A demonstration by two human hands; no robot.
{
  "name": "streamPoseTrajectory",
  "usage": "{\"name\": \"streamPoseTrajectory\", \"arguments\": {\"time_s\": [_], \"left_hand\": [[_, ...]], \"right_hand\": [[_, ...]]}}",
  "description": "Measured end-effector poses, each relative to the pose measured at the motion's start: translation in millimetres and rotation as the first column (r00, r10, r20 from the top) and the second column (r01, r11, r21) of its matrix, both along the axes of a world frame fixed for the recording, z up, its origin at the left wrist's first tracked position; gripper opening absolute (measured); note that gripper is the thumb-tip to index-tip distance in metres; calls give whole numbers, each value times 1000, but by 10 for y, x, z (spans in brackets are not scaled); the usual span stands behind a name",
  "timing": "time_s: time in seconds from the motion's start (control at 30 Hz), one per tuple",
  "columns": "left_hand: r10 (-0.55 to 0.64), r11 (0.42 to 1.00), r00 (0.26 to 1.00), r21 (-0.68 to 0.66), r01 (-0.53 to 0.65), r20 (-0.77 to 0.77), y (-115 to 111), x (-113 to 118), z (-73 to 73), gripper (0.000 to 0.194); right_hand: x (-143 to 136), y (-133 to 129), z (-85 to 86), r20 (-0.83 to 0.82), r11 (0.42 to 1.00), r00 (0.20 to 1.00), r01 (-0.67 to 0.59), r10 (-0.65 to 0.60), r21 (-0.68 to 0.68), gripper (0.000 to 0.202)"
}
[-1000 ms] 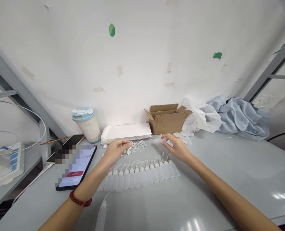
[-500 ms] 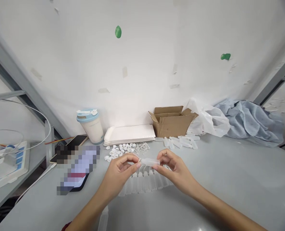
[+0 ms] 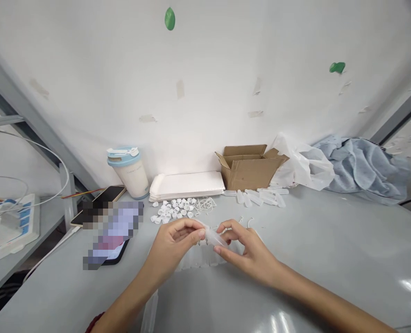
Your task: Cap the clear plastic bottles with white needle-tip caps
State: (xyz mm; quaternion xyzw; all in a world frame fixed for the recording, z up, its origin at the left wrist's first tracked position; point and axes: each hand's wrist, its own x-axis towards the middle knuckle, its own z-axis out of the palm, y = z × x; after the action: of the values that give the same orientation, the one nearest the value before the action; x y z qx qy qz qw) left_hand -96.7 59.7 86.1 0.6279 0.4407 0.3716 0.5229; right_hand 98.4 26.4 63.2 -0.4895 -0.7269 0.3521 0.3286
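A small translucent plastic bottle is held between my hands above the desk, tilted down to the right. My left hand pinches its neck end between thumb and fingertips. The fingers and thumb of my right hand are curled around its other end. Below them lies a row of similar bottles, partly hidden by my hands, with thin white curved pieces showing at its far side. Another bottle lies by my left forearm. Small white caps and thin white strips are heaped beyond my left hand.
Several loose bottles lie before an open cardboard box. Left of it are a stack of white envelopes, a lidded cup and two phones. A plastic bag and blue cloth lie right.
The held bottle has swung from nearly level to slanting down to the right. My right hand has shifted slightly left and down with it. The camera view has tilted a little downward.
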Motion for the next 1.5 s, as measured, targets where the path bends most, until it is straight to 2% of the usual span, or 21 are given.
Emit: {"name": "streamPoseTrajectory", "arguments": {"time_s": [0.2,0.33,0.4,0.5,0.57,0.6,0.63,0.7,0.8,0.87,1.03,1.13,1.17,1.23,1.3,1.37,1.5], "left_hand": [[-66,996,997,-54,65,-25,25,-19,-5,15],[-85,996,992,-23,83,-94,-20,14,-38,14],[-72,997,980,14,76,-183,-51,45,-48,14],[-44,996,944,60,67,-328,-84,86,-51,17],[-67,994,935,55,92,-348,-94,100,-53,22],[-87,993,937,42,107,-337,-97,101,-54,23],[-104,993,941,27,119,-322,-99,99,-56,24],[-125,991,949,10,134,-288,-105,92,-59,25],[-125,991,958,16,134,-257,-116,88,-62,24],[-117,991,960,33,130,-256,-118,94,-64,23],[-129,982,943,94,165,-308,-91,79,-33,23],[-64,950,925,261,171,-375,-91,27,16,19],[-29,921,923,348,173,-383,-102,10,30,16],[14,822,923,529,208,-386,-143,-12,45,8],[7,706,908,645,292,-419,-202,-15,31,17],[5,615,881,696,370,-473,-266,-5,-11,29],[123,529,841,752,393,-526,-357,-13,-141,37]], "right_hand": [[-7,-5,-25,34,994,997,-69,66,86,21],[-13,-4,-139,126,966,990,-88,59,245,24],[-23,-7,-201,210,921,977,-109,30,374,24],[-44,-14,-256,326,813,944,-155,-45,561,24],[-53,-16,-263,367,749,927,-191,-75,635,25],[-54,-15,-260,378,736,923,-205,-73,645,26],[-53,-15,-252,377,741,924,-212,-60,638,26],[-47,-16,-227,342,799,940,-195,-14,568,25],[-47,-32,-172,212,924,977,-109,31,367,26],[-61,-46,-134,125,972,992,-62,33,228,25],[-105,-48,-82,-73,998,996,-60,59,-9,24],[-113,-35,-68,-283,983,956,-125,82,-136,24],[-114,-34,-60,-358,970,930,-161,89,-179,25],[-117,-34,-36,-483,939,871,-238,93,-248,27],[-120,-39,-8,-546,918,831,-291,104,-268,29],[-122,-46,11,-560,916,820,-307,119,-256,30],[-136,-54,-14,-563,906,819,-315,109,-283,32]]}}
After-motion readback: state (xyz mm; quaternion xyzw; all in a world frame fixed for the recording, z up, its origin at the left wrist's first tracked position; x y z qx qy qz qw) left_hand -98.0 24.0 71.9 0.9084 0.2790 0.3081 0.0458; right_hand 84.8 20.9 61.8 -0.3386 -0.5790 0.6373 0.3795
